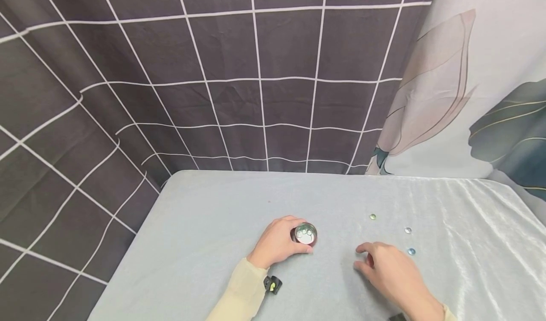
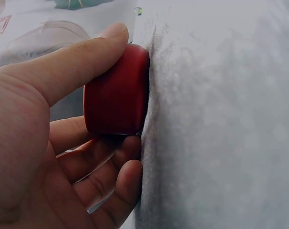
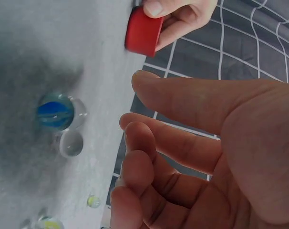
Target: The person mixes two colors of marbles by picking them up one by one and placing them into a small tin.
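My left hand [image 1: 279, 240] grips a small round red cup [image 2: 117, 90] by its side, thumb on one side and fingers round the other. The cup stands on the cloth, and several clear, glassy pieces [image 1: 304, 232] show inside its open top. To the right, my right hand [image 1: 390, 271] hovers over the cloth with its fingers loosely bent, thumb and forefinger apart and nothing between them. Just beyond it lie a blue marble [image 1: 411, 251], a clear marble [image 1: 408, 230] and a green-tinted marble [image 1: 373, 216].
A pale velvety cloth [image 1: 204, 216] covers the table, wrinkled at the right. Behind it hangs a dark curtain [image 1: 226, 103] with white grid lines, beside a white curtain [image 1: 452, 145] with leaf patterns.
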`<state>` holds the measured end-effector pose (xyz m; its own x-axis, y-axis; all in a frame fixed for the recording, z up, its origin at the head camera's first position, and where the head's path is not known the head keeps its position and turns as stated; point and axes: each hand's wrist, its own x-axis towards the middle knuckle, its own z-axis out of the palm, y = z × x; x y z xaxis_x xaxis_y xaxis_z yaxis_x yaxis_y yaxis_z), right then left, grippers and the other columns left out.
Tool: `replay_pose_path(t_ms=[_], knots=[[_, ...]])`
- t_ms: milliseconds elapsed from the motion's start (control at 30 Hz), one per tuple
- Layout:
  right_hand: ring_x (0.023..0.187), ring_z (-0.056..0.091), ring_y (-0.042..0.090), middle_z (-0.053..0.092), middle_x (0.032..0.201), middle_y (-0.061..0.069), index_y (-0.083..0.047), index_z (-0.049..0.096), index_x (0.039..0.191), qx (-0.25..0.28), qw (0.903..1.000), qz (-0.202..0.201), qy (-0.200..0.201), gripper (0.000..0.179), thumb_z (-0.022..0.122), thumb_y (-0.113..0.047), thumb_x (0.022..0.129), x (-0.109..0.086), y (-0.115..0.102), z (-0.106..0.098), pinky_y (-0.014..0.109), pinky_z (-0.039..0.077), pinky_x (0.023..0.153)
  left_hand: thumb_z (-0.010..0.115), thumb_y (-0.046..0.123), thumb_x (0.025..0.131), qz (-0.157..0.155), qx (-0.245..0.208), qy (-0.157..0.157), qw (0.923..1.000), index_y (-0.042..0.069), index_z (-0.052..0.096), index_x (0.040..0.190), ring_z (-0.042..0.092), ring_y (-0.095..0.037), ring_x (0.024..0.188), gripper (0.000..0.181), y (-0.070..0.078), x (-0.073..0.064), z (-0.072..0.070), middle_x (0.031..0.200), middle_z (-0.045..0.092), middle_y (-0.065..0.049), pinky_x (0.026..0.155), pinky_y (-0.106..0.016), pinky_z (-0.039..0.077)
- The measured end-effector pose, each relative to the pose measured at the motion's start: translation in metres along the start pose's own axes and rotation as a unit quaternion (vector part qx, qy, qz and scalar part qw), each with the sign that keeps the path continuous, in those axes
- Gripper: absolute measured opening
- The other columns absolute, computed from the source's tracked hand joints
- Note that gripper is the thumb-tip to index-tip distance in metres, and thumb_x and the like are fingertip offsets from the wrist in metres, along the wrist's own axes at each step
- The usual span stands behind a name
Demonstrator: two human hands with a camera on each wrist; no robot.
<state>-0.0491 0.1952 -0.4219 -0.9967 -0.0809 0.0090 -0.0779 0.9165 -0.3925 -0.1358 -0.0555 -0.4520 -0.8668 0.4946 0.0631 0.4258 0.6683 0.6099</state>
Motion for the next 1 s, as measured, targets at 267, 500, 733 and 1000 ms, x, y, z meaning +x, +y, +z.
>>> replay_pose_path(t_ms=[267,500,733,1000], knots=[[0.057,0.043,0.011,0.048,0.065,-0.008,-0.011,0.075,0.099,-0.007,0.9987,0.032,-0.04,0.027,0.085,-0.026,0.079,-0.003,0.004,0.001,0.032,0.037,0.053,0.089,0.038,0.074,-0.003,-0.003,-0.001,1.0,0.018,0.071,0.125,0.061,-0.015,0.119,0.058,-0.001,0.001,0.001,0.125,0.068,0.005,0.105,-0.032,0.044],[0.06,0.045,0.01,0.05,0.067,-0.009,-0.014,0.075,0.095,-0.014,0.9986,0.027,-0.043,0.029,0.088,-0.029,0.073,-0.007,0.012,0.005,0.034,0.042,0.056,0.089,0.038,0.074,-0.004,0.001,-0.001,1.0,0.017,0.071,0.125,0.061,-0.016,0.119,0.059,0.0,0.0,0.001,0.125,0.068,0.004,0.104,-0.032,0.045],[0.062,0.046,0.01,0.05,0.068,-0.01,-0.014,0.074,0.093,-0.017,0.9987,0.02,-0.043,0.03,0.088,-0.03,0.072,-0.011,0.018,0.007,0.035,0.043,0.058,0.09,0.038,0.074,-0.003,0.0,-0.001,1.0,0.016,0.071,0.125,0.061,-0.016,0.119,0.059,-0.001,0.0,0.0,0.126,0.068,0.003,0.104,-0.031,0.045],[0.064,0.049,0.009,0.053,0.069,-0.011,-0.017,0.073,0.093,-0.018,0.9989,0.021,-0.037,0.026,0.086,-0.031,0.075,-0.014,0.022,0.005,0.035,0.044,0.059,0.09,0.038,0.074,-0.008,-0.001,-0.002,1.0,0.018,0.071,0.125,0.061,-0.015,0.118,0.058,0.0,0.0,0.0,0.125,0.067,0.005,0.104,-0.032,0.045]])
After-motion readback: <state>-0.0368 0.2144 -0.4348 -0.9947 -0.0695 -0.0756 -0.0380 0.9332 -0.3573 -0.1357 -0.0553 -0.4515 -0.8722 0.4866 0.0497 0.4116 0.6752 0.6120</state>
